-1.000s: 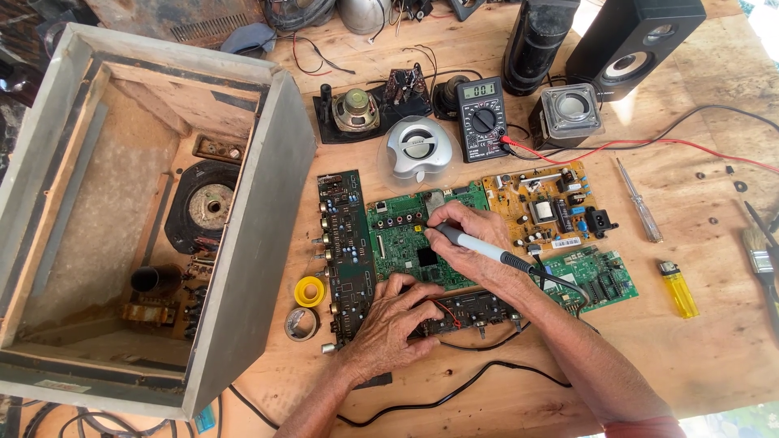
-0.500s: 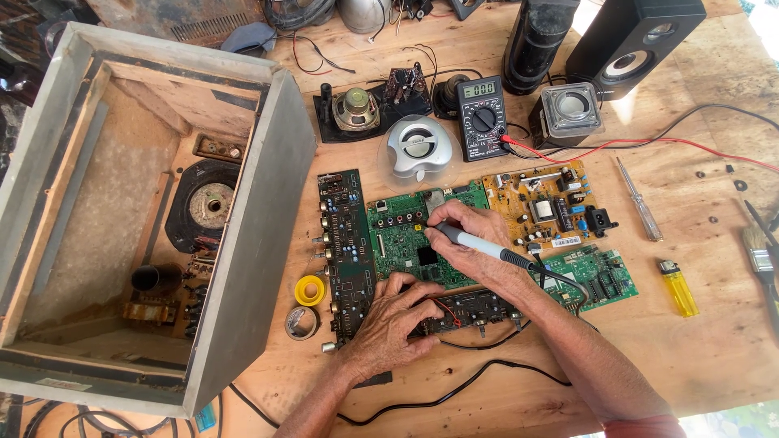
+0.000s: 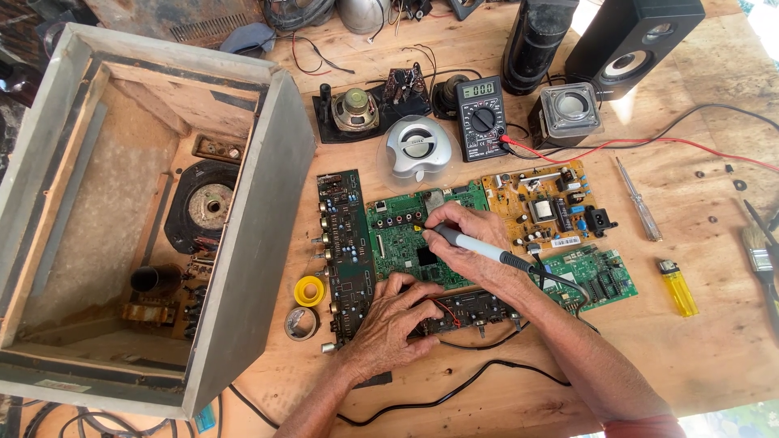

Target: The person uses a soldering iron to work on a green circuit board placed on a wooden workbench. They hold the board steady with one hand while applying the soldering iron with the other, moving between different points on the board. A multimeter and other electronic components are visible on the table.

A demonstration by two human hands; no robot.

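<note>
My right hand (image 3: 471, 239) grips a soldering iron (image 3: 479, 246) like a pen, its tip down on the green circuit board (image 3: 398, 235) in the middle of the wooden table. My left hand (image 3: 393, 320) lies flat with its fingers spread on the board's lower edge and on a dark narrow board (image 3: 475, 308) just below, with a thin red wire at its fingertips. A long dark board with knobs (image 3: 345, 243) lies to the left of the green one. An orange power board (image 3: 544, 203) and a small green board (image 3: 592, 276) lie to the right.
A big open speaker cabinet (image 3: 251, 243) fills the left. A multimeter (image 3: 480, 118), small speakers (image 3: 568, 113) and a black speaker (image 3: 633, 45) stand at the back. A screwdriver (image 3: 639, 209), yellow lighter (image 3: 677, 288) and brush (image 3: 759, 247) lie right; tape rolls (image 3: 307, 304) sit left.
None of note: both hands stay on the boards, with only slight shifts of the left fingers and the iron's tip.
</note>
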